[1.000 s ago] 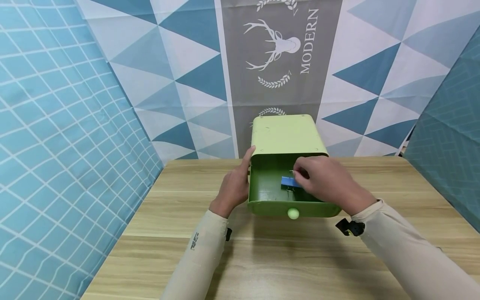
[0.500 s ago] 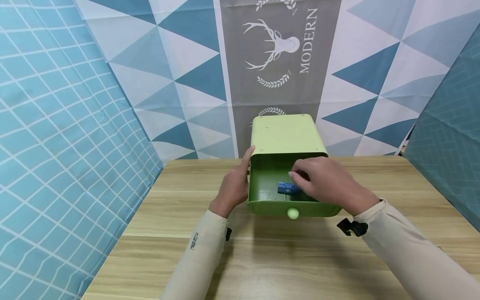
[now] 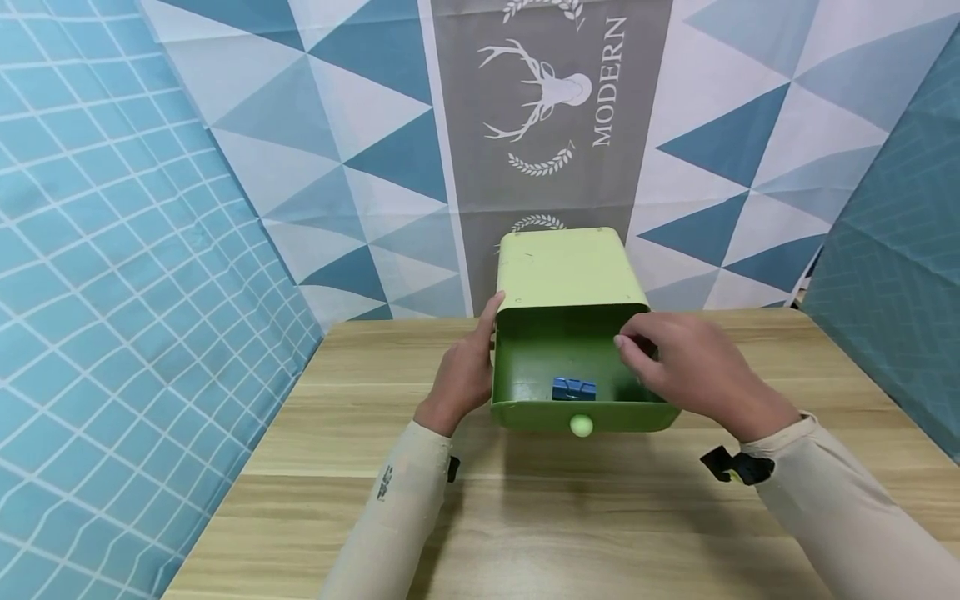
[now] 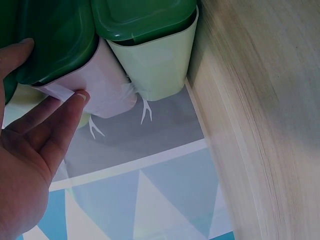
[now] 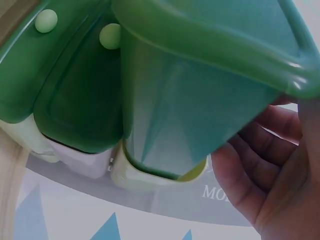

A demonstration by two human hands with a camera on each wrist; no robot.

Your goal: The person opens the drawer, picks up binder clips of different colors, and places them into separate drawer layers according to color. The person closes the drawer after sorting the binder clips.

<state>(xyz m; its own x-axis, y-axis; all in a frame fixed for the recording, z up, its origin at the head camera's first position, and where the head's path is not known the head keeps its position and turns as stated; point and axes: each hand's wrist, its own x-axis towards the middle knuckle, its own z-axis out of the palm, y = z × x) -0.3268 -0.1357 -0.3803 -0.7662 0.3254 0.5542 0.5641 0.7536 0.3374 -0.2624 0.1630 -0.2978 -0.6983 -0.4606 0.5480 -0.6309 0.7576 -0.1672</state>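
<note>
A blue binder clip [image 3: 573, 389] lies in the pulled-out green drawer [image 3: 523, 367], against the inside of its front wall. The drawer belongs to the top unit of a stack, whose pale green casing [image 3: 566, 267] shows behind. My left hand [image 3: 461, 379] rests along the left side of the unit, its fingertips touching a pinkish casing [image 4: 107, 85] lower in the stack. Over the drawer's right side hovers my right hand [image 3: 693, 362], loosely curled and apart from the clip. In the right wrist view the drawer hides its thumb and index tip.
Below the top unit are two closed drawers with round knobs, a middle one [image 5: 80, 100] and a bottom one [image 5: 25, 85]. The stack stands on a wooden table [image 3: 585, 533], close to a patterned cloth backdrop [image 3: 397, 167]. A blue checked cloth [image 3: 112, 275] hangs at the left.
The blue binder clip was at my right fingertips, then dropped onto the drawer floor. My right hand has drawn back to the right. My left hand stays at the unit's side.
</note>
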